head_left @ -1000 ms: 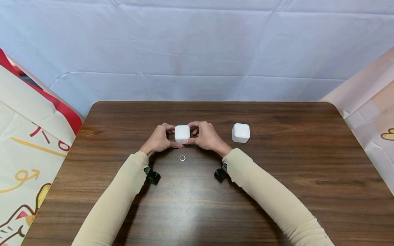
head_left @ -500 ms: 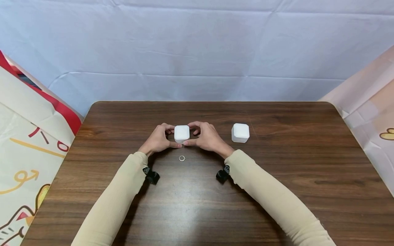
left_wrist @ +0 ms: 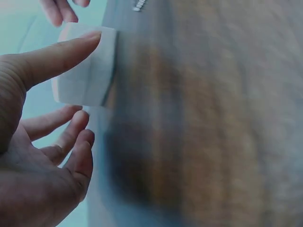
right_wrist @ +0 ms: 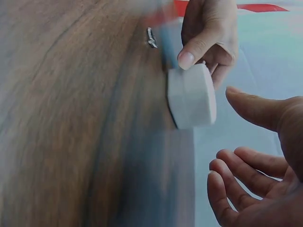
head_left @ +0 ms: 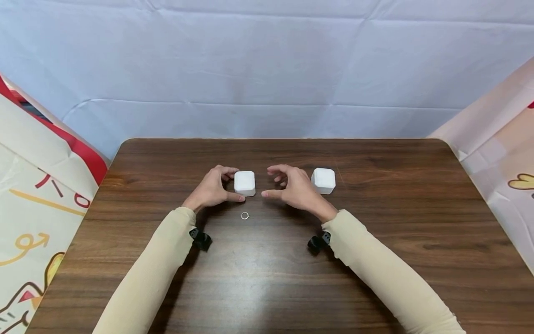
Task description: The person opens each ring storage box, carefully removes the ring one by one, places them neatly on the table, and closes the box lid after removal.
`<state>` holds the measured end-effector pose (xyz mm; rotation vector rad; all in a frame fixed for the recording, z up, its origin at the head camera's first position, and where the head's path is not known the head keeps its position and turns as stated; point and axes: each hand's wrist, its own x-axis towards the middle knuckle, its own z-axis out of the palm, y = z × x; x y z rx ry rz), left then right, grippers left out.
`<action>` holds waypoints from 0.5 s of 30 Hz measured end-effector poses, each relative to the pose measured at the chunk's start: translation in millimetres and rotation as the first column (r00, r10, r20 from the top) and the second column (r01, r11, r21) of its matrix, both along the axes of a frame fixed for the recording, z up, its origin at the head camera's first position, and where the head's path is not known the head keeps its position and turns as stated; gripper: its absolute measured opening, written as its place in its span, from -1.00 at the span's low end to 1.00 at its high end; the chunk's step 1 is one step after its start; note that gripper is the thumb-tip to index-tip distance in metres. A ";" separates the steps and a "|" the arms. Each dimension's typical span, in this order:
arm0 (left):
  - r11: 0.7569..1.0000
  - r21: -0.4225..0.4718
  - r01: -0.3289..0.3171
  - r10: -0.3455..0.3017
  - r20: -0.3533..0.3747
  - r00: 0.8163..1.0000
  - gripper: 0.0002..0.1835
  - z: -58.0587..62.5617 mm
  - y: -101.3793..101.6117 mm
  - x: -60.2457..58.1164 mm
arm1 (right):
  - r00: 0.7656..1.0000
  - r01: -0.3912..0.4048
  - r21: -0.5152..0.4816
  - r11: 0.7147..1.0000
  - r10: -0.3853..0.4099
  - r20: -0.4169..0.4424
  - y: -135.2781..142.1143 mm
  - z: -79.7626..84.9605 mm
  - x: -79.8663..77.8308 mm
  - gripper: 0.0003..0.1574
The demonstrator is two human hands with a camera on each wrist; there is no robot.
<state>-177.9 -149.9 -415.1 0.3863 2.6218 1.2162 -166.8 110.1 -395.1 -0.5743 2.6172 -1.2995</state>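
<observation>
A small white ring box (head_left: 244, 183) with bevelled corners stands closed on the table. My left hand (head_left: 212, 187) is at its left side, the thumb along the front face and the fingertips at the back left corner. In the left wrist view the thumb crosses the box (left_wrist: 87, 80); how firmly it holds cannot be told. My right hand (head_left: 297, 188) is apart from the box, thumb and fingers spread with nothing between them. A thin silver ring (head_left: 244, 215) lies on the wood in front of the box.
A second white box (head_left: 323, 180) stands to the right, partly behind my right hand. The brown wooden table (head_left: 396, 222) ends at the back against a pale hanging sheet (head_left: 250, 69). A printed cloth (head_left: 37, 208) hangs on the left.
My right hand has let go of the white ring box and moved right towards the second box. The left hand stays at the box; box and ring have kept their places.
</observation>
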 end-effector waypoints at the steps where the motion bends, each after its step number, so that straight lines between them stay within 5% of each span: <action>1: 1.000 -0.005 0.000 0.000 -0.009 1.000 -0.13 3.1 0.4 0.6 | 1.000 0.005 -0.009 1.000 -0.006 -0.012 3.5 1.7 1.6 -0.20; 15: 1.000 0.004 0.029 -0.028 -0.140 0.990 -0.19 41.3 33.0 6.2 | 0.961 0.135 -0.048 0.990 -0.142 -0.238 63.6 17.1 14.0 -0.26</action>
